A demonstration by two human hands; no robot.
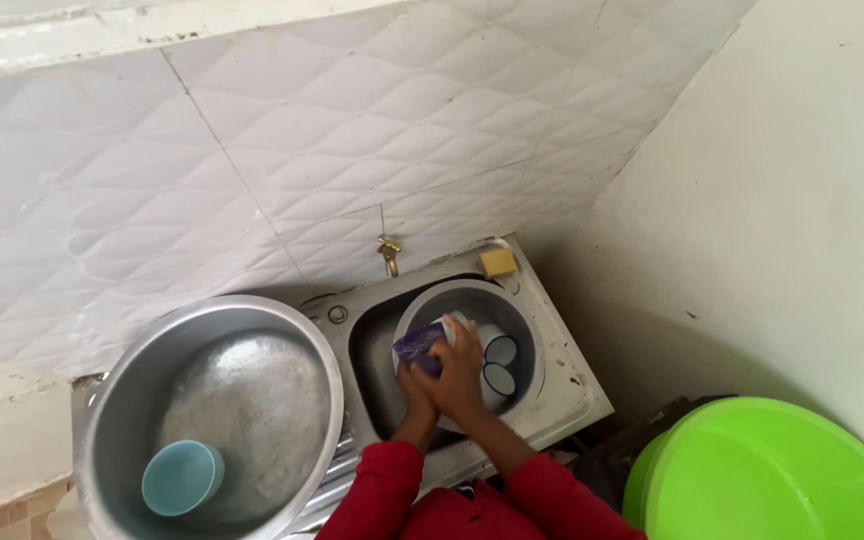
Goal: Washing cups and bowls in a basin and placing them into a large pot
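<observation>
I am looking down at a steel sink [562, 385] set in a corner of white tiled wall. Both my hands are over a round metal basin [422, 310] standing in the sink. My right hand [460, 372] lies on top, its grip closed on a purple cup [420, 345] that is tipped on its side, long axis running left to right, mouth toward the white dishes. My left hand [414, 390] sits just beneath and mostly hidden; I cannot tell whether its grip is closed. Just right of my fingers, inside the basin, lie two white cups [499, 364] with dark rims. A brass tap [389, 254] juts from the wall above, and a yellow sponge [498, 262] rests on the sink's back corner. Left of the sink stands a large metal bowl [132, 400] holding a teal cup [183, 477]. A green tub [782, 470] sits at lower right.
</observation>
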